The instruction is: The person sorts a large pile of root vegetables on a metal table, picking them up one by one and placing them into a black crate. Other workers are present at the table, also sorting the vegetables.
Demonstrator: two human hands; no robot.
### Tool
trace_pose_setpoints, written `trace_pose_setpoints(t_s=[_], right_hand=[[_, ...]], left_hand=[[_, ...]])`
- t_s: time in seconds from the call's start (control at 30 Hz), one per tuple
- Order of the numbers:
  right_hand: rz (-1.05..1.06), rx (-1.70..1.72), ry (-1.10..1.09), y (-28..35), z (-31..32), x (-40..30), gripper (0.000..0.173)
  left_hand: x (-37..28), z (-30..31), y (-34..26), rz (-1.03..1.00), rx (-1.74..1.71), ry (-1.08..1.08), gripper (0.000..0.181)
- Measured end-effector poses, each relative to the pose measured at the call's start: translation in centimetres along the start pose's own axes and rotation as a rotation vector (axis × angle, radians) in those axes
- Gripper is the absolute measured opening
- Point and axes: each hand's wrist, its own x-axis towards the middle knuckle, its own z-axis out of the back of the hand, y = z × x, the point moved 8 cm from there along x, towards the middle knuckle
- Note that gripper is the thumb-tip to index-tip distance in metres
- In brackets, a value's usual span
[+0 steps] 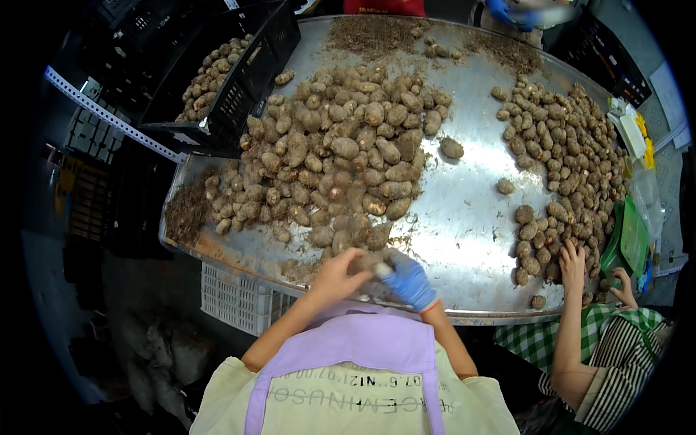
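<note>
Both my hands meet at the near edge of a metal table, below a large heap of brown, soil-covered taro corms (342, 147). My bare left hand (340, 274) has its thumb and fingers closed around a blurred taro corm (360, 265). Beside it, my right hand (408, 280) wears a blue glove with an orange cuff and is curled around a small pale object (383, 269), too blurred to name. Whether that pale object is part of the corm, I cannot tell. Loose soil and root fibres lie around the heap.
A black plastic crate (217, 128) of corms stands at the left. On the right lies another corm heap (571, 141), where a co-worker's hands (572, 266) work near a green plastic basket (633, 236). A white crate (236, 299) is below the table edge. Another gloved person is at the far side.
</note>
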Motion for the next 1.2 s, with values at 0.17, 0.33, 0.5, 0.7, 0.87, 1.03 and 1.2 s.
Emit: trace_pose_setpoints(t_s=[0.17,0.33,0.5,0.7,0.87,1.03,1.2], right_hand=[[0.187,-0.319,-0.184,1.9,0.7,0.5,0.056],[-0.048,0.486,-0.319,-1.2,2.3,-0.2,0.061],[0.207,0.212,-0.259,1.4,1.7,-0.5,0.047],[0.213,-0.067,-0.198,2.9,2.3,-0.2,0.040],[0.105,-0.013,-0.375,1.4,4.3,0.2,0.037],[0.019,0.217,-0.329,-1.2,4.8,0.1,0.041],[0.001,0.053,-0.128,2.0,2.3,-0.4,0.044]], left_hand=[[0.3,-0.8,-2.1,-0.011,0.003,0.050,0.040],[0.8,-2.5,0.4,0.072,-0.583,0.155,0.037],[0.8,-2.4,-0.2,0.083,-0.654,0.077,0.040],[0.6,-2.6,0.9,0.087,-0.541,0.065,0.039],[0.4,-3.4,1.8,0.294,-0.827,0.090,0.033],[0.6,-3.2,1.6,0.214,-0.787,0.094,0.035],[0.6,-1.2,-0.9,0.048,-0.234,-0.052,0.047]])
